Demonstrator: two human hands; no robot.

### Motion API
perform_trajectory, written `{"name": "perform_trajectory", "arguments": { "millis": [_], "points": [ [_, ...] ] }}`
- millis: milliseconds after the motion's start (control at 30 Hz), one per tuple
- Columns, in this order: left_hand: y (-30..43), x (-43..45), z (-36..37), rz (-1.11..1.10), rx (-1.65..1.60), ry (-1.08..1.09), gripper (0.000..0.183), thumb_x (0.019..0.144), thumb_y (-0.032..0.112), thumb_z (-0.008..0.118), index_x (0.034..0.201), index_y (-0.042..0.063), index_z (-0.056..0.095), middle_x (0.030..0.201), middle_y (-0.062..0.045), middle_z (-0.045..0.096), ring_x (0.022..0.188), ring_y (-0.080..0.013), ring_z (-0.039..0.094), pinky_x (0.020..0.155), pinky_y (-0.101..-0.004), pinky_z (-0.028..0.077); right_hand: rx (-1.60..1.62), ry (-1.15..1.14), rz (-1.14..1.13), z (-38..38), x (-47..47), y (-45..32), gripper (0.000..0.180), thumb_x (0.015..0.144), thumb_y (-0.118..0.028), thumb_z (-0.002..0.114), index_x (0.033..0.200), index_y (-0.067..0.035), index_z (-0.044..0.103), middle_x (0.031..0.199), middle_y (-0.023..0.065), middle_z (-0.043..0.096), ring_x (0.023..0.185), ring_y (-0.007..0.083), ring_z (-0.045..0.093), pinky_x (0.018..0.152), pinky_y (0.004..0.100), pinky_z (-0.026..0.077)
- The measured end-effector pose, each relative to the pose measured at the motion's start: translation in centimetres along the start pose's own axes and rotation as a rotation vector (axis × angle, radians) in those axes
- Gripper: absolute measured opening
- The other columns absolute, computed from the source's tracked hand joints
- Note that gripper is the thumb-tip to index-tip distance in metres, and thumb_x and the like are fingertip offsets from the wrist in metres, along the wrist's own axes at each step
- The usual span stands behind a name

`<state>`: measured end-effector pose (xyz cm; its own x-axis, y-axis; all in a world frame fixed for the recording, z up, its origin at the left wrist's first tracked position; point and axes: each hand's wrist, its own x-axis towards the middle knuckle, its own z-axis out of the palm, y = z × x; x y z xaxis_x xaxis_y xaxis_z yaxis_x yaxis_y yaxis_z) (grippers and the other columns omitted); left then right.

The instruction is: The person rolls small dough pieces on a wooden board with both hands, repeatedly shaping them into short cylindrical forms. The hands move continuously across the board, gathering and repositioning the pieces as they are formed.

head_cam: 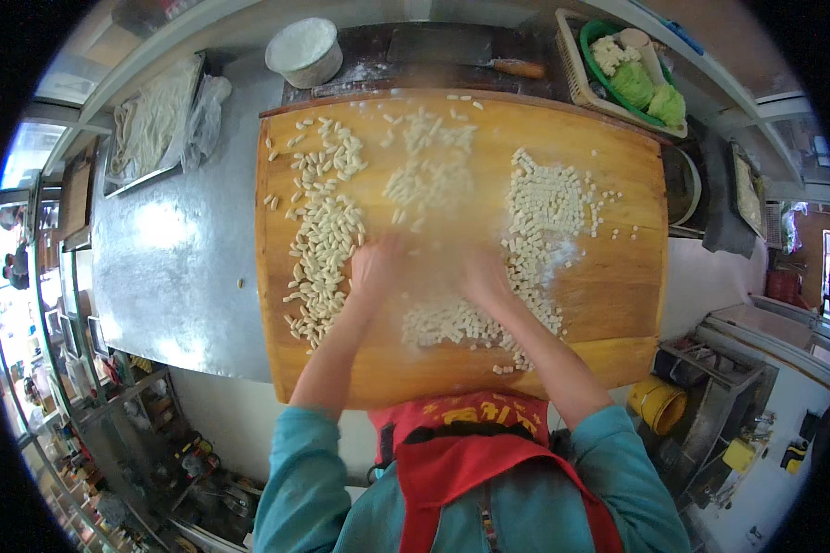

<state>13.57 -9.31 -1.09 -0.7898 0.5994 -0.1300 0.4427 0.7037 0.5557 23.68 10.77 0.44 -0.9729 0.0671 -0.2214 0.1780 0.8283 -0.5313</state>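
Note:
My left hand (379,264) is low over a wooden board (609,297), beside a long pile of oval dough pieces (325,235). My right hand (483,271) is near the board's middle, at the inner edge of many small cut dough cubes (546,200). Both hands are blurred, and a hazy smear over the middle hides the fingers and what they touch. More rolled dough pieces (429,176) lie beyond the hands. A band of dough cubes (449,321) lies between my forearms. White flour dusts the board at the right.
Behind the board are a white tub (306,52), a cleaver (443,48) with a wooden handle, and a basket (570,66) with a green colander (588,41) holding green and pale dough. A metal tray (145,181) with a pale sheet and a plastic bag (205,121) sit at the left.

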Motion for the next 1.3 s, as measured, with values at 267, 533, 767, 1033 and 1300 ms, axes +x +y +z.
{"name": "perform_trajectory", "arguments": {
  "millis": [267,533,767,1033,1300],
  "points": [
    [0.6,-5.7,-0.4,0.263,-0.12,-0.093,0.013,0.082,0.012,0.063,0.093,0.007,0.068,0.093,-0.016,0.064,0.084,-0.0347,0.061,0.073,-0.0421,0.05,-0.01,0.117,0.224,-2.4,1.8,-0.7,0.031,0.078,-0.036,0.07,0.07,-0.006,0.067,0.068,0.0144,0.065,0.064,0.032,0.064,0.058,0.0432,0.048],
    [1.7,-4.3,0.2,0.031,-0.104,-0.086,0.018,0.079,0.021,0.069,0.091,0.008,0.07,0.088,-0.012,0.066,0.076,-0.0326,0.064,0.066,-0.041,0.051,0.174,0.066,0.107,-1.7,1.5,-1.8,0.028,0.085,-0.029,0.064,0.077,-0.003,0.067,0.075,0.0159,0.065,0.073,0.0335,0.063,0.063,0.0447,0.049],
    [1.2,-1.5,0.2,-0.156,0.108,0.064,0.026,0.082,0.032,0.069,0.086,0.007,0.069,0.082,-0.012,0.068,0.073,-0.0329,0.065,0.063,-0.0418,0.051,0.111,0.092,0.083,1.7,1.2,-2.5,0.015,0.08,-0.016,0.062,0.083,-0.002,0.067,0.085,0.0148,0.064,0.088,0.0342,0.062,0.073,0.0427,0.051],
    [2.6,-1.2,0.0,-0.106,-0.365,-0.017,0.019,0.085,0.019,0.062,0.097,0.004,0.067,0.085,-0.016,0.067,0.073,-0.0347,0.064,0.069,-0.0401,0.052,0.083,0.029,0.103,1.7,0.2,-0.3,0.01,0.076,-0.015,0.065,0.077,-0.005,0.069,0.076,0.0149,0.061,0.079,0.0327,0.062,0.069,0.043,0.05],
    [3.3,-4.3,0.9,0.293,-0.095,-0.057,0.024,0.071,0.008,0.069,0.094,0.008,0.068,0.094,-0.012,0.065,0.091,-0.0305,0.062,0.079,-0.0388,0.051,0.1,0.112,0.166,-1.6,-0.1,-0.8,0.021,0.077,-0.028,0.071,0.073,-0.007,0.069,0.069,0.0129,0.064,0.068,0.0324,0.064,0.061,0.0419,0.049]
  ]
}}
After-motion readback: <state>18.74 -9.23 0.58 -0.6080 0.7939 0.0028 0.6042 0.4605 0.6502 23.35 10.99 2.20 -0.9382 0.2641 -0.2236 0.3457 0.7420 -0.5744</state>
